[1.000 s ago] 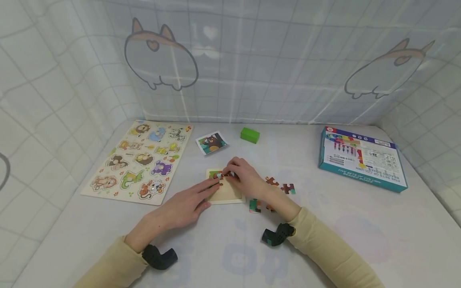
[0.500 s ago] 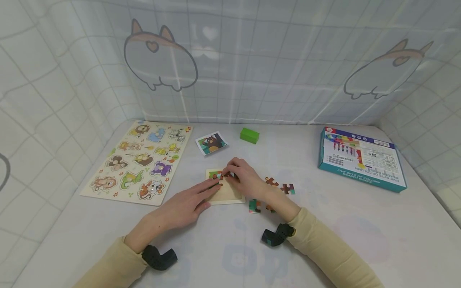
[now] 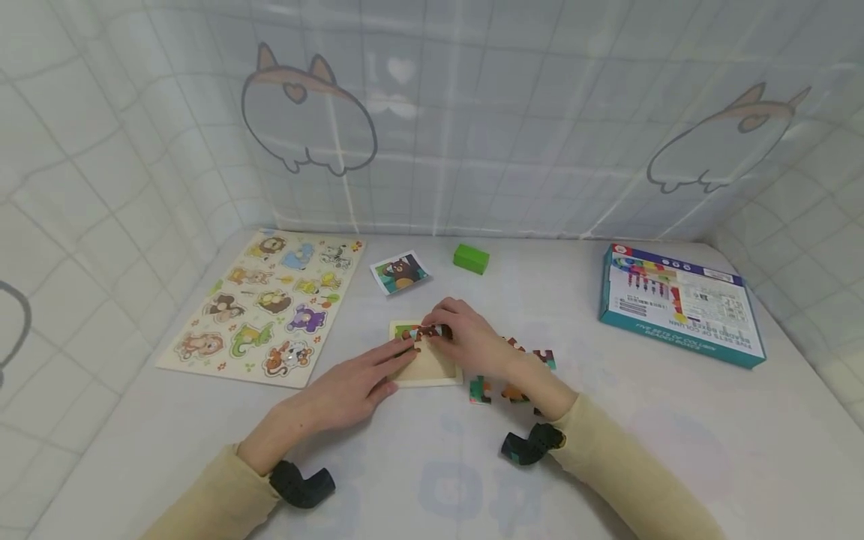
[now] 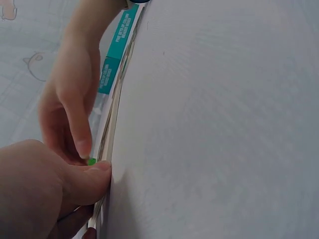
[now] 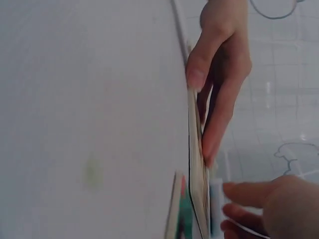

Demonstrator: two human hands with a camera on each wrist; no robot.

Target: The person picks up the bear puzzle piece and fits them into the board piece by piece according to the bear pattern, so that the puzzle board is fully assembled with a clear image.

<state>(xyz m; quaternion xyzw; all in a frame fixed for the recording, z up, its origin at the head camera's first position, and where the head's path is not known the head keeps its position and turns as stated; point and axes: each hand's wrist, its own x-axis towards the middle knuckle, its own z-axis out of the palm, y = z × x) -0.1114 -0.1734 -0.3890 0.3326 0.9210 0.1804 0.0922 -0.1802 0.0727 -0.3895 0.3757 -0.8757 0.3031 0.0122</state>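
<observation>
In the head view my left hand [image 3: 354,382] rests with extended fingers on the left side of a small wooden puzzle tray [image 3: 428,381]. Its fingertips touch brown puzzle pieces at the tray's upper left, and its thumb lies at the front edge, as the left wrist view shows. My right hand [image 3: 472,341] reaches over the tray from the right, pinching a brown jigsaw piece [image 3: 432,331] at the top of the tray; the fingers partly hide it. Loose jigsaw pieces [image 3: 480,391] lie right of the tray, some covered by the right forearm.
Behind the tray lie a bear picture card [image 3: 400,273] and a green block [image 3: 471,259]. An animal peg puzzle board [image 3: 259,307] is at the left. A teal-edged bead box [image 3: 682,304] sits at the right. A tiled-pattern curtain [image 3: 513,135] borders the table.
My right hand has shifted slightly right and uncovered more of the brown piece in the tray. The left hand stays on the tray. The head view has tilted a little.
</observation>
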